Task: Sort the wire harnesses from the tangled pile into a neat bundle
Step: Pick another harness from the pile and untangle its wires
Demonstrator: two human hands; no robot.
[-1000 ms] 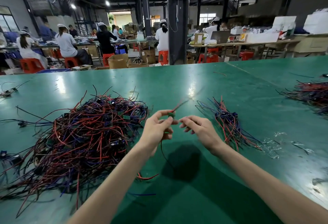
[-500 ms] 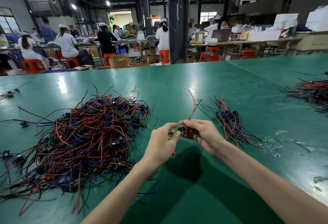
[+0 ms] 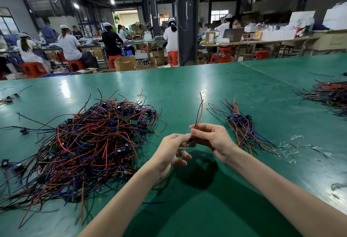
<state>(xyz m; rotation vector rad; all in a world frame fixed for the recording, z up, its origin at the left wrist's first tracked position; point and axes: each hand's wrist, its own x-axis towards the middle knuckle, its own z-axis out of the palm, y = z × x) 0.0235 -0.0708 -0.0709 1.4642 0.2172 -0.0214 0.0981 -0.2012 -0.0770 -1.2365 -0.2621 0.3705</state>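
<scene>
While pinching one wire harness (image 3: 200,109) in left grip (image 3: 169,148) and right grip (image 3: 212,139), barely begun: small bundle (image 3: 242,126) laid, tangled pile (image 3: 93,143) mostly unsorted.

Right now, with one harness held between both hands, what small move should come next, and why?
Probably carry the harness rightward and lay it on the neat bundle, connector beside the others. Both the left hand and right hand pinch it near its connector end, it is clear of the tangled pile, and its red and black wires stand upright.
</scene>
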